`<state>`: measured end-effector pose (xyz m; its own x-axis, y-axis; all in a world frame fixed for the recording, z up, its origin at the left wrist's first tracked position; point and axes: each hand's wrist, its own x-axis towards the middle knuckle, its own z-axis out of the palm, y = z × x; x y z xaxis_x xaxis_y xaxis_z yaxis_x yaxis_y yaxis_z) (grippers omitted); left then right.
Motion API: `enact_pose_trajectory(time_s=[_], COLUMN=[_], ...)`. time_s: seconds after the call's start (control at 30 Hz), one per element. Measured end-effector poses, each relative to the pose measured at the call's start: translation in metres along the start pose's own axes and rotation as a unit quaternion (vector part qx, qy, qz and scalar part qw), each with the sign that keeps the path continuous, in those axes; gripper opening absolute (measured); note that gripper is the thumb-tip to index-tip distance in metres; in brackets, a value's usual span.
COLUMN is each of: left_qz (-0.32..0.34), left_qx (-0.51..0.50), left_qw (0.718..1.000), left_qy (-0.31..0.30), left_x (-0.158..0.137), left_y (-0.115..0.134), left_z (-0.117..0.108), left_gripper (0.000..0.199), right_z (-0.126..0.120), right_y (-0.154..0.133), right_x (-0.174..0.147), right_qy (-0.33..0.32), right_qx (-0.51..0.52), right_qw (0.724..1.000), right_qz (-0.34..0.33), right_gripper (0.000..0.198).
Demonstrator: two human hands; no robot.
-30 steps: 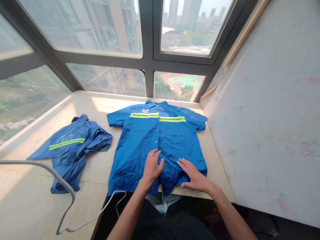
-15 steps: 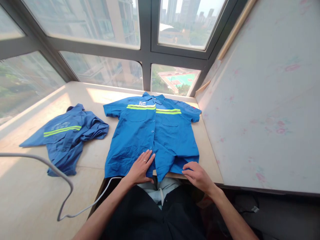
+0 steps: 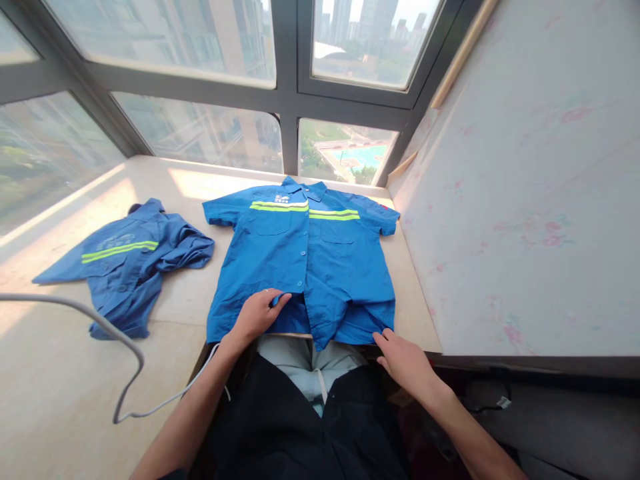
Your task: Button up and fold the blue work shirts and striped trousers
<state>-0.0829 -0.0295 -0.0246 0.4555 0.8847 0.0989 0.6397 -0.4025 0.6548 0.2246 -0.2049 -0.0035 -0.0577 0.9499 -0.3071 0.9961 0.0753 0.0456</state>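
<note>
A blue short-sleeved work shirt [image 3: 270, 250] with yellow-green reflective stripes lies front up on the wooden surface, collar toward the window. My left hand [image 3: 259, 313] pinches the lower edge of its left-side front panel near the button row. That edge is lifted and folded back, and the shirt's inside shows beneath it. At the shirt's lower right corner, my right hand [image 3: 404, 357] rests its fingertips on the hem, with the thumb apart below. The other front panel hangs to a point at the table's front edge.
A second blue work shirt [image 3: 123, 267] lies crumpled on the left of the wooden surface [image 3: 55, 373]. A grey cable [image 3: 125, 343] loops across the left foreground. Windows stand behind, and a white floral-patterned panel [image 3: 525, 200] rises on the right.
My left hand has gone from lying flat on the shirt to pinching and raising the front panel's lower edge. My right hand has moved slightly right and down along the hem.
</note>
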Motion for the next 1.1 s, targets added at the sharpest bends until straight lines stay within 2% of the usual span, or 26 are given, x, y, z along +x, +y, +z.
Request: enact_pose_trajectory(time_s=[0.07, 0.13, 0.2, 0.23, 0.27, 0.33, 0.4, 0.5, 0.57, 0.63, 0.7, 0.83, 0.93, 1.03, 1.1], left_qz=[-0.056, -0.114, -0.135, -0.124, -0.098, -0.018, 0.058, 0.139, 0.188, 0.223, 0.228, 0.209, 0.139, 0.014, -0.039], left_qx=[-0.039, -0.092, -0.137, -0.15, -0.156, -0.138, -0.077, 0.025, 0.075, 0.115, 0.136, 0.077, -0.052, -0.194, -0.255], left_qw=[0.994, 0.975, 0.961, 0.964, 0.973, 0.99, 0.992, 0.985, 0.974, 0.961, 0.953, 0.955, 0.976, 0.977, 0.965], left_qy=[0.09, 0.169, 0.199, 0.18, 0.136, 0.013, -0.077, -0.099, -0.103, -0.117, -0.142, -0.196, -0.16, -0.085, -0.055], left_x=[0.001, 0.001, -0.001, -0.003, -0.006, -0.013, -0.022, -0.032, -0.033, -0.029, -0.021, -0.003, 0.006, 0.013, 0.015], left_y=[0.008, 0.014, 0.018, 0.02, 0.021, 0.022, 0.025, 0.035, 0.045, 0.052, 0.056, 0.053, 0.046, 0.038, 0.033], left_z=[-0.005, -0.004, 0.002, 0.006, 0.012, 0.024, 0.036, 0.052, 0.062, 0.069, 0.073, 0.064, 0.049, 0.037, 0.035], left_gripper=[0.042, 0.046, 0.045, 0.043, 0.041, 0.041, 0.053, 0.077, 0.084, 0.082, 0.07, 0.037, 0.024, 0.04, 0.049], right_z=[0.002, 0.006, 0.008, 0.008, 0.008, 0.006, 0.004, 0.003, 0.003, 0.003, 0.003, 0.004, 0.012, 0.028, 0.039], right_y=[-0.001, -0.001, 0.0, 0.0, 0.001, 0.002, 0.003, 0.004, 0.005, 0.007, 0.01, 0.023, 0.043, 0.069, 0.084], right_x=[-0.004, -0.004, 0.002, 0.007, 0.012, 0.022, 0.032, 0.041, 0.046, 0.049, 0.05, 0.047, 0.041, 0.036, 0.032], right_qy=[-0.021, -0.02, -0.01, -0.008, -0.006, 0.006, 0.037, 0.09, 0.106, 0.109, 0.107, 0.142, 0.171, 0.182, 0.174], right_qx=[0.026, 0.06, 0.074, 0.071, 0.063, 0.045, 0.028, 0.004, -0.006, -0.009, -0.005, 0.067, 0.225, 0.396, 0.447], right_qw=[0.999, 0.996, 0.994, 0.993, 0.992, 0.992, 0.992, 0.988, 0.986, 0.987, 0.989, 0.985, 0.957, 0.896, 0.871], right_qz=[0.042, 0.063, 0.085, 0.099, 0.11, 0.12, 0.119, 0.122, 0.126, 0.116, 0.101, 0.073, 0.067, 0.086, 0.102], right_gripper=[0.018, 0.018, 0.024, 0.024, 0.024, 0.025, 0.028, 0.025, 0.02, 0.014, 0.016, 0.024, 0.022, 0.023, 0.028])
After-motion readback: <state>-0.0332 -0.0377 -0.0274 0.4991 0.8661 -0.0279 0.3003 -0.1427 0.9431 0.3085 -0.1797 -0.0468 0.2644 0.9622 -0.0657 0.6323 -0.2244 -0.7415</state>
